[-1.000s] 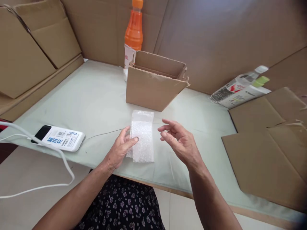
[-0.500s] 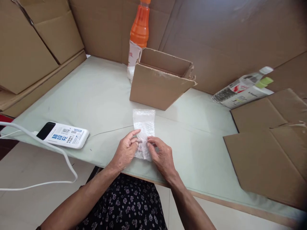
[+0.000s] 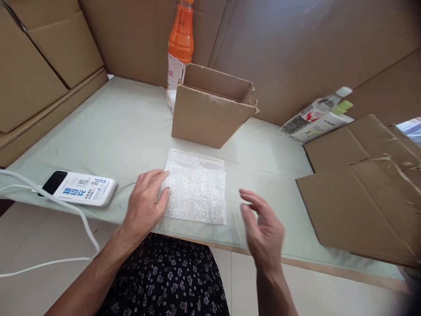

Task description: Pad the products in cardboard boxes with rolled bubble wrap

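- The bubble-wrap bag [image 3: 196,186] lies flat and spread out on the pale green table [image 3: 108,131], near the table's front edge and just in front of the open cardboard box [image 3: 210,109]; lying flat like this, its whole face is exposed and reachable from either side.
- The left hand [image 3: 146,202] rests palm down at the bag's left edge, fingers [image 3: 162,175] stretched forward and touching the plastic. It grips nothing; judging by the flat palm, it is pinning the light bag so that it does not slide.
- The right hand [image 3: 265,228] hovers to the right of the bag, apart from it and slightly blurred. Its fingers are loosely spread, the palm turned toward the bag, and it holds nothing.
- Both forearms come in from below the bag, over a dark flowered garment [image 3: 171,276].
- Behind the box, an orange bottle [image 3: 179,44] stands upright against the cardboard wall.
- Left of the bag, well apart, a white power bank [image 3: 79,188] with blue print lies flat, a white cable [image 3: 66,210] running from it off the table edge.
- Right of the bag, flattened cardboard sheets [image 3: 358,197] lie overlapped; beyond them, behind and right of the box, lies a printed package with a green cap [image 3: 315,120].
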Available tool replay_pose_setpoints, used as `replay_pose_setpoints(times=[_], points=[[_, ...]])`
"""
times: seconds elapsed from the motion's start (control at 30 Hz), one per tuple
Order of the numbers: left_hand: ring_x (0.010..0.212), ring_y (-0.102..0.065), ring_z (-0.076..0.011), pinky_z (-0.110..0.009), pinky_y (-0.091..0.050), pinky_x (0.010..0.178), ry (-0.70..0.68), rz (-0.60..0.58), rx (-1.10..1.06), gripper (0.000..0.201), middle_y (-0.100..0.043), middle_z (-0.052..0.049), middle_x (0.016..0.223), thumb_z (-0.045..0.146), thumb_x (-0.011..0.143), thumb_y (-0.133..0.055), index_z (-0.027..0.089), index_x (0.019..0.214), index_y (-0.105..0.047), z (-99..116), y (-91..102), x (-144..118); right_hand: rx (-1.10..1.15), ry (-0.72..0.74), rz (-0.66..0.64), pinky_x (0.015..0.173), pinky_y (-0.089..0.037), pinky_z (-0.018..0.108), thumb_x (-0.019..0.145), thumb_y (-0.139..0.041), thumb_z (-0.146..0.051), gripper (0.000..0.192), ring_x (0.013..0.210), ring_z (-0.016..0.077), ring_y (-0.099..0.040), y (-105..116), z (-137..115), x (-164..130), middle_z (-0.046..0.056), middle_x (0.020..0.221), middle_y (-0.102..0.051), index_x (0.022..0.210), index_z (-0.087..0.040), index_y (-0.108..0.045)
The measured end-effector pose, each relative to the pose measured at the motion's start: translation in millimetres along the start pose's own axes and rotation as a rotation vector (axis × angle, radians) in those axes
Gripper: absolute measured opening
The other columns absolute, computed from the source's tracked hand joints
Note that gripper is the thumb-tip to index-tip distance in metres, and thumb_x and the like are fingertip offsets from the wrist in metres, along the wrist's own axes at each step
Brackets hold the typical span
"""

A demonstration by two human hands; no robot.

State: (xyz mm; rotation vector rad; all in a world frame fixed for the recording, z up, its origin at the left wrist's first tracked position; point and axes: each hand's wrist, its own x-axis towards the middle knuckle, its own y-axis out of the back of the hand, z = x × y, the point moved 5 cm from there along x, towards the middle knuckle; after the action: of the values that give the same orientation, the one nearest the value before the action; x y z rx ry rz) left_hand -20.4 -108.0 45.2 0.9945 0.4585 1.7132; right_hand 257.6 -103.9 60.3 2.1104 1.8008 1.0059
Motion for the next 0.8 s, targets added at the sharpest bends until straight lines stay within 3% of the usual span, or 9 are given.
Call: replay_pose_setpoints(times=[0.1,0.17,0.23,0.33,0.43,0.5,0.57,0.7,0.8], points=[[0.133,-0.054,-0.0277,-0.048,-0.046,0.113,-0.159,-0.068,0.032,0.043,-0.063,-0.015,0.139,0.011,0.094,-0.046,0.014,0.135,-0.059,19.2,-32.3,18.8,-0.138,0.302,-0.265,0.111,-0.047,0.046,0.098,-0.049,-0.019,0.034,0.13,0.0231,-0.058,-67.4,-26.4,34.8,0.01,0.137,-0.065,0.128,-0.021,-0.065],[0.137,-0.052,-0.0279,-0.048,-0.044,0.115,-0.186,-0.181,0.055,0.053,-0.059,-0.017,0.145,0.008,0.091,-0.045,0.011,0.144,-0.049,18.9,-56.5,28.2,-0.279,0.383,-0.459,0.113,-0.045,0.048,0.096,-0.049,-0.018,0.042,0.137,0.0271,-0.052,-110.2,-22.3,52.1,0.014,0.146,-0.058,0.137,-0.015,-0.059],[0.139,-0.051,-0.0291,-0.049,-0.042,0.116,-0.172,-0.298,0.091,0.056,-0.058,-0.019,0.146,0.012,0.091,-0.047,0.009,0.147,-0.045,8.3,-74.0,32.1,-0.411,0.412,-0.588,0.113,-0.043,0.05,0.096,-0.051,-0.022,0.045,0.142,0.0307,-0.047,-131.3,-3.4,60.4,0.016,0.151,-0.054,0.14,-0.013,-0.057],[0.144,-0.046,-0.0295,-0.05,-0.037,0.12,-0.164,-0.399,0.105,0.054,-0.054,-0.018,0.151,0.018,0.093,-0.049,0.01,0.146,-0.046,-11.0,-82.4,30.3,-0.545,0.393,-0.551,0.113,-0.042,0.052,0.101,-0.048,-0.032,0.045,0.144,0.0319,-0.045,-109.6,38.3,59.1,0.015,0.153,-0.052,0.141,-0.015,-0.057],[0.148,-0.042,-0.0281,-0.05,-0.034,0.122,-0.17,-0.438,0.035,0.054,-0.051,-0.015,0.155,0.018,0.092,-0.049,0.013,0.146,-0.047,-19.9,-77.1,27.0,-0.642,0.326,-0.384,0.106,-0.046,0.052,0.103,-0.043,-0.034,0.043,0.138,0.0329,-0.052,-48.4,73.3,46.3,0.015,0.147,-0.058,0.138,-0.015,-0.059],[0.148,-0.042,-0.0277,-0.051,-0.034,0.123,-0.165,-0.421,-0.044,0.053,-0.052,-0.014,0.154,0.018,0.091,-0.05,0.014,0.144,-0.051,-19.5,-67.4,25.5,-0.662,0.343,-0.349,0.098,-0.051,0.048,0.103,-0.043,-0.031,0.04,0.13,0.0313,-0.059,-11.6,80.4,32.8,0.015,0.142,-0.062,0.137,-0.017,-0.059],[0.148,-0.042,-0.0265,-0.051,-0.034,0.123,-0.168,-0.388,-0.131,0.051,-0.053,-0.013,0.153,0.018,0.091,-0.05,0.014,0.141,-0.054,-15.9,-53.8,22.4,-0.644,0.422,-0.413,0.093,-0.053,0.043,0.101,-0.045,-0.026,0.041,0.127,0.0286,-0.061,7.9,74.4,17.6,0.014,0.142,-0.062,0.14,-0.02,-0.056],[0.146,-0.045,-0.0258,-0.051,-0.037,0.122,-0.127,-0.466,-0.262,0.049,-0.057,-0.01,0.15,0.02,0.091,-0.051,0.019,0.14,-0.057,-13.0,-31.0,9.2,-0.555,0.594,-0.575,0.095,-0.053,0.044,0.098,-0.045,-0.013,0.045,0.137,0.0292,-0.054,-3.0,49.0,-3.6,0.014,0.15,-0.055,0.139,-0.025,-0.059],[0.144,-0.047,-0.0307,-0.055,-0.037,0.12,-0.005,-0.58,-0.312,0.049,-0.055,-0.011,0.152,0.032,0.091,-0.058,0.022,0.138,-0.06,-24.6,-21.5,0.5,-0.392,0.608,-0.564,0.096,-0.053,0.046,0.097,-0.045,-0.009,0.038,0.134,0.029,-0.057,-26.1,36.9,-0.6,0.011,0.14,-0.064,0.121,-0.025,-0.07]])
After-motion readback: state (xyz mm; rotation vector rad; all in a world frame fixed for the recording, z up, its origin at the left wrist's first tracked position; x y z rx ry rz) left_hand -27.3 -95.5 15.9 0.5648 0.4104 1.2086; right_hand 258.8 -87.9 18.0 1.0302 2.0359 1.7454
